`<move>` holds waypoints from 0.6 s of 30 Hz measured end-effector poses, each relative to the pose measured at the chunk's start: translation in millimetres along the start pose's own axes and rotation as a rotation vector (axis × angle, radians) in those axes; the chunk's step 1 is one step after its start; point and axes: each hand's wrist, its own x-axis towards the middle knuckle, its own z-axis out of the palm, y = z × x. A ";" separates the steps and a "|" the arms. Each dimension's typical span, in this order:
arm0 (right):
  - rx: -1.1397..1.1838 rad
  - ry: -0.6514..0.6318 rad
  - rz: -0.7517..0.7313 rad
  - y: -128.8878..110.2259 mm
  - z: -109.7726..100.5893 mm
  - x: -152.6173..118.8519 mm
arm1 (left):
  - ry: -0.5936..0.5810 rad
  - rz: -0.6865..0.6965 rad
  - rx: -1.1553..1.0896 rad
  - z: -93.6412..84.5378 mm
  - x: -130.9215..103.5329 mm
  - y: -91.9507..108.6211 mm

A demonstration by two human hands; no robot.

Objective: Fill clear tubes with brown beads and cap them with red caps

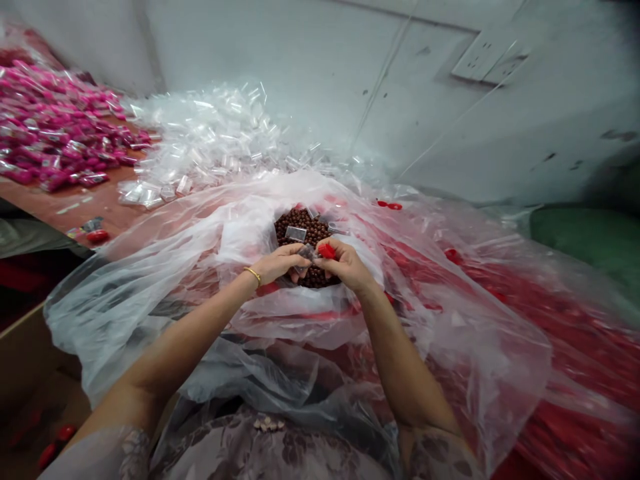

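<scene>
Small round brown balls (320, 277) fill the mouth of a clear plastic bag (250, 233) in front of me. Over them, my left hand (281, 262) is closed, pinching a small clear plastic container (306, 255). Close beside it, my right hand (350, 267) is closed around a small red plastic piece (327, 251). The fingertips of both hands nearly meet at the container, and whether the red piece touches it I cannot tell. A clear rectangular case (296, 233) lies on the balls just beyond my fingers.
Clear empty cases (215, 143) are heaped behind the bag against the wall. Pink filled packs (60, 133) cover the far-left reddish tabletop (55, 203). Under plastic sheeting at right lies a mass of red pieces (540, 313). A cardboard box (30, 360) stands low at left.
</scene>
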 end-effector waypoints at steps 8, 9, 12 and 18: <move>-0.141 0.120 -0.013 7.8 -11.1 3.0 | 0.042 0.009 0.046 -0.1 0.6 -2.5; -0.224 0.129 -0.091 7.0 -8.7 1.9 | 0.040 0.018 0.062 -0.4 0.8 -3.4; -0.434 0.095 -0.284 4.2 -0.2 -3.1 | 0.048 0.068 0.085 -1.5 1.4 -5.8; -0.648 0.057 -0.404 11.7 0.8 -9.2 | 0.123 0.061 0.138 2.1 -0.9 -1.9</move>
